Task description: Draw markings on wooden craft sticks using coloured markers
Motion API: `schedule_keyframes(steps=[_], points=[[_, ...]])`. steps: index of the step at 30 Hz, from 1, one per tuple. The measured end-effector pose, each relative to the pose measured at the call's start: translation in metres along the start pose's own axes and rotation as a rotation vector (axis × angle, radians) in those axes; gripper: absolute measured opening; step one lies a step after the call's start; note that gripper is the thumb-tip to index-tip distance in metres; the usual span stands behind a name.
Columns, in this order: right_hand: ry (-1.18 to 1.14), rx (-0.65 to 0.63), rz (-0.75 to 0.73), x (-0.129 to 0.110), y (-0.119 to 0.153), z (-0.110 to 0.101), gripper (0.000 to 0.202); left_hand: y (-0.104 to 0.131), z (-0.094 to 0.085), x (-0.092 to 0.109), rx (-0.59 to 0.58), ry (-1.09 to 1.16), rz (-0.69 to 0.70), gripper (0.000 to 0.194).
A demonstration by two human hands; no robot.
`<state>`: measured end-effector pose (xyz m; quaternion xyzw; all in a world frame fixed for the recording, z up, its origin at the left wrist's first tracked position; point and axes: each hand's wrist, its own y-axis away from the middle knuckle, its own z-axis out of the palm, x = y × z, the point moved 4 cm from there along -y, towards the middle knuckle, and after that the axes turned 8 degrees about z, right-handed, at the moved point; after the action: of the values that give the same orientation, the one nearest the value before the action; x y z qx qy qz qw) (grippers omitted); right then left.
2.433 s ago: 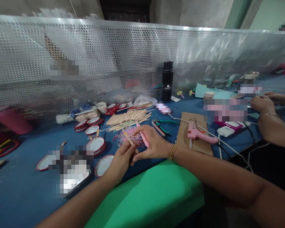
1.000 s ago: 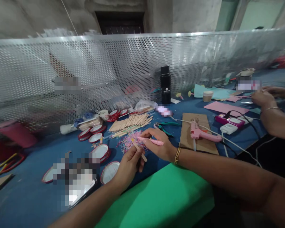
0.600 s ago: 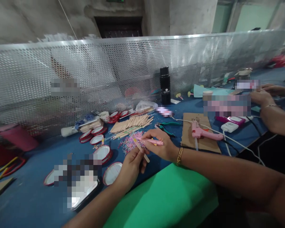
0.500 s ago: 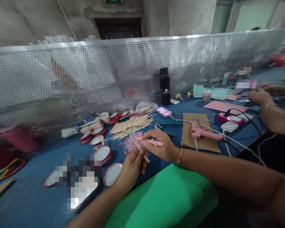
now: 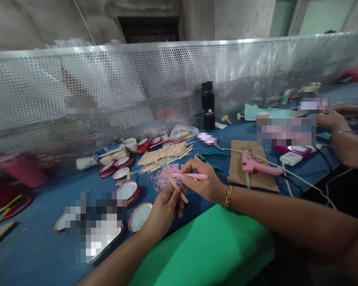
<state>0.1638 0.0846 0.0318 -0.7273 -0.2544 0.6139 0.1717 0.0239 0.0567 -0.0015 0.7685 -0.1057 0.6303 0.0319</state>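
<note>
Perforated screen (image 5: 131, 87) is standing behind blue surface (image 5: 35, 210). Left fingers (image 5: 175, 195) are pinching wooden stick (image 5: 173, 183) beside rubber bands (image 5: 158, 181); right fingers (image 5: 193, 164) are gripping pink pen (image 5: 198, 176), tip pointing at stick's yellow end.

This looks like a craft workshop, with glue gun (image 5: 258, 168), pliers (image 5: 214, 153) and wooden sticks (image 5: 164, 154).

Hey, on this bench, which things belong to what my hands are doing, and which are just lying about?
Part of the job:
- wooden stick, in your left hand
- pink pen, in your right hand
- loose stick pile, probably

Apparently just lying about:
- black bottle
- teal-handled pliers
- pink glue gun, on cardboard
</note>
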Motion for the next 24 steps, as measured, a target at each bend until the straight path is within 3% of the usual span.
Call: schedule_keyframes(steps=[24], points=[[0.040,0.011,0.017,0.0049,0.0014,-0.0001,0.015,0.0008,0.0014,0.0002,-0.014,-0.012,0.023,0.032]])
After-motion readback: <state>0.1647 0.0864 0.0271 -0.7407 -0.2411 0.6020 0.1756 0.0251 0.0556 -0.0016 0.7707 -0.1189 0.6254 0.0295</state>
